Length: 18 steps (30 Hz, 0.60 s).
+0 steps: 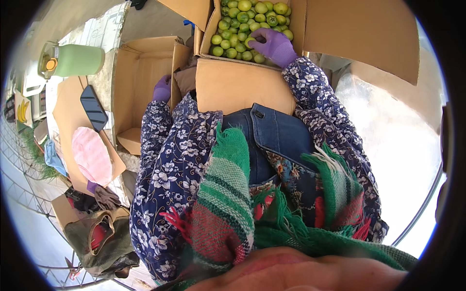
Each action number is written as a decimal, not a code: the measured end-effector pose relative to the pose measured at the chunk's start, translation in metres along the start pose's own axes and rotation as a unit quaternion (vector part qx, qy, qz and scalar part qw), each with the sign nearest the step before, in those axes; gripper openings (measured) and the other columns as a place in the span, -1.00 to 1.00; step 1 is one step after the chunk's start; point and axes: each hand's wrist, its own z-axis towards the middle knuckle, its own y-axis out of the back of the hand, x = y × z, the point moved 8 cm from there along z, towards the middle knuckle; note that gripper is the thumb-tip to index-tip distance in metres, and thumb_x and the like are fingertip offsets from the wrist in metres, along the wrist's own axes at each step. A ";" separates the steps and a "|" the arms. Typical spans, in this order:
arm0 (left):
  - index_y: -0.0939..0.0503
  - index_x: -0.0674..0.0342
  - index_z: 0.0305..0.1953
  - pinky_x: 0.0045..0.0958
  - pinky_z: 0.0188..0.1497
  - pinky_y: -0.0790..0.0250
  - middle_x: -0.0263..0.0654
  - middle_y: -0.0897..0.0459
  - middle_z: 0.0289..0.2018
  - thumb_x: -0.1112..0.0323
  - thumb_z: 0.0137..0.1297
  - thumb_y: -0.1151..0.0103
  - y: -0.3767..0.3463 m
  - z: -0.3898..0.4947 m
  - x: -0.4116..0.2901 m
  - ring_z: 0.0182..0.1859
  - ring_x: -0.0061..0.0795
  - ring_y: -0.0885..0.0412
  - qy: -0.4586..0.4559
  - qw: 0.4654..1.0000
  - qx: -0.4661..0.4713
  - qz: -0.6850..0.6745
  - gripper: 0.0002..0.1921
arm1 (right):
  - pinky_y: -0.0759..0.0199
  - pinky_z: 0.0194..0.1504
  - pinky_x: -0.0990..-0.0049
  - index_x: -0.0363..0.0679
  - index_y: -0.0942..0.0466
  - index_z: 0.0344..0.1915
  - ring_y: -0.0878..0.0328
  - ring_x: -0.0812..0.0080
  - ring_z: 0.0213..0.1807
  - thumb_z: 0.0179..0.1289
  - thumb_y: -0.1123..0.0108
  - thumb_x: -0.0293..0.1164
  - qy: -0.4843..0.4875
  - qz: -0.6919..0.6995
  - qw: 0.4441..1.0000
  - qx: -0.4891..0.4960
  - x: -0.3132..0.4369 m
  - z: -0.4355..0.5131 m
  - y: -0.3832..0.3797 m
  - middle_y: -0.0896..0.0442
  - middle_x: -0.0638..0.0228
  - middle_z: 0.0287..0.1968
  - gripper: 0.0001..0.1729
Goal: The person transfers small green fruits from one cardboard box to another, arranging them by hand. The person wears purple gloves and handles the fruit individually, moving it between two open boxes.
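Green, round citrus fruits fill an open cardboard box at the top centre. My right hand, in a purple glove, reaches over the box's near right corner, with thumb and fingertips around one yellow-green fruit among the others. My left hand, gloved in purple too, is at the right wall of a second cardboard box, left of the fruit box. That box shows only bare inner walls and a bottom flap. The fingers of my left hand are partly hidden, so its hold is unclear.
Box flaps spread right and towards me. On a ledge at left are a green jug, a dark smartphone on cardboard, and a pink oval pad. A mesh bag lies at lower left. Brown cloth sits between the boxes.
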 end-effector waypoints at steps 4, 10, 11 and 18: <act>-0.71 0.26 0.07 -0.11 0.13 -0.53 0.00 -0.78 -0.03 0.15 0.51 -0.20 0.086 -0.038 -0.139 0.04 0.00 -0.73 -0.094 0.973 -0.211 0.019 -0.67 | -0.65 0.03 0.45 -0.27 -0.66 0.14 -0.75 0.42 -0.08 0.32 -0.48 -0.07 -0.024 0.101 0.995 -0.013 -0.004 0.000 0.003 -0.81 0.20 -0.03 -0.42; -0.66 0.16 0.17 -0.09 0.08 -0.53 -0.01 -0.77 -0.11 0.05 0.44 -0.28 0.065 -0.105 -0.367 -0.01 0.01 -0.72 -0.298 0.954 0.024 0.020 -0.59 | -0.62 0.09 0.49 -0.27 -0.65 0.18 -0.72 0.49 -0.01 0.37 -0.48 -0.14 0.000 0.233 0.972 0.034 0.008 0.000 0.004 -0.80 0.21 -0.03 -0.46; -0.63 0.15 0.20 -0.09 0.05 -0.54 -0.01 -0.76 -0.12 0.03 0.41 -0.31 0.042 -0.102 -0.378 -0.03 0.02 -0.72 -0.362 0.930 0.017 0.061 -0.54 | -0.61 0.10 0.51 -0.26 -0.65 0.19 -0.72 0.50 0.01 0.37 -0.48 -0.15 0.018 0.268 0.962 0.044 0.007 0.001 0.000 -0.80 0.22 -0.04 -0.46; -0.62 0.15 0.14 -0.04 0.08 -0.53 0.09 -0.74 -0.06 -0.04 0.38 -0.32 -0.027 -0.067 -0.371 -0.01 0.11 -0.70 -0.374 0.914 0.115 0.109 -0.52 | -0.57 0.16 0.41 -0.30 -0.62 0.24 -0.72 0.35 0.10 0.52 -0.29 -0.13 0.030 0.265 0.957 0.111 0.002 0.000 -0.014 -0.80 0.14 0.04 -0.48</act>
